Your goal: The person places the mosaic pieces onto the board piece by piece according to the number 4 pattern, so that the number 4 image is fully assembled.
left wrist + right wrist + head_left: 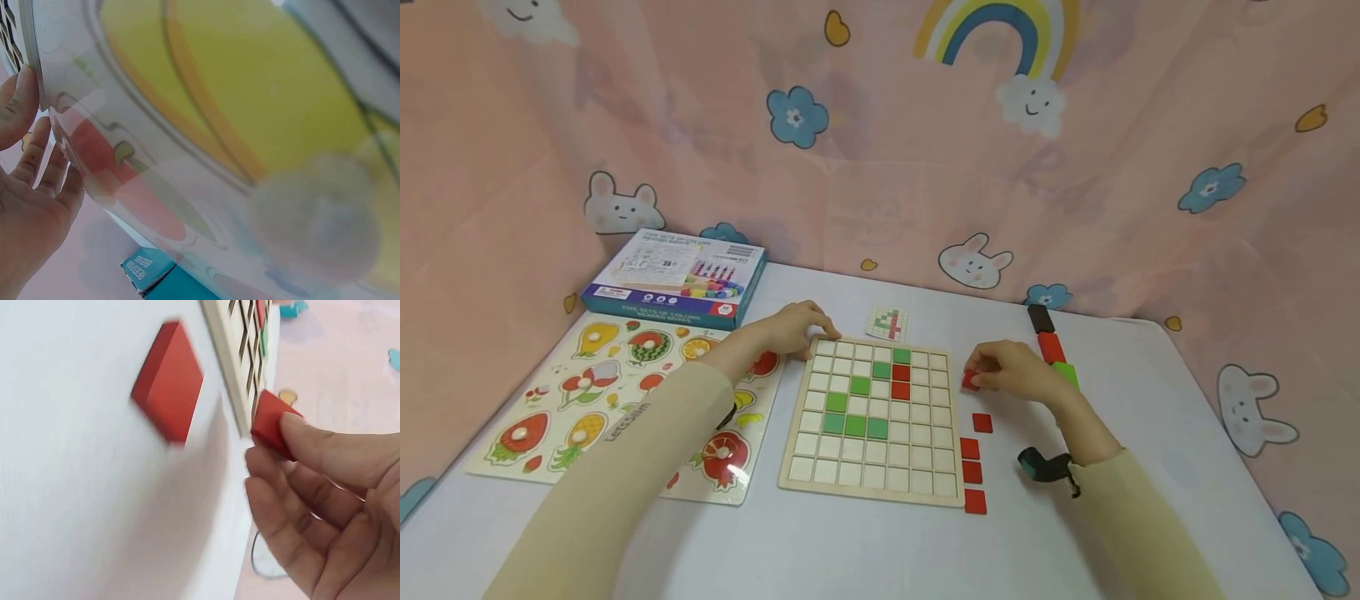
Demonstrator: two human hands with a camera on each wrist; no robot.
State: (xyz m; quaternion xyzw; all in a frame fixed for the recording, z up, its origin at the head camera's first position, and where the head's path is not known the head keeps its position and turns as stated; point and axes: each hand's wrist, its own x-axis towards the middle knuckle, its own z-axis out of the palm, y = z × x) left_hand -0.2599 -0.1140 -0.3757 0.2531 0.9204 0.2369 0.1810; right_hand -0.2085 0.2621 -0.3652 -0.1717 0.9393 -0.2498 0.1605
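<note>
A wooden grid board (787, 468) lies flat mid-table, with several green tiles (855, 426) and two red tiles (900, 390) in its cells. My left hand (792, 327) holds the board's far left corner with thumb and forefinger; in the left wrist view its other fingers spread loosely beside a fruit puzzle sheet. Just right of the board, my right hand (1017, 369) pinches a small square red tile (272, 422) between thumb and fingertips, raised off the table. Several loose red tiles (982, 423) lie in a column along the board's right side.
Behind the board lies a small pattern card (887, 323) with green and red squares. The fruit puzzle sheet (681, 417) and a boxed set (673, 279) occupy the left. Black (1041, 318), red (1051, 347) and green (1066, 374) tile rows stand right. A pink printed cloth hangs behind.
</note>
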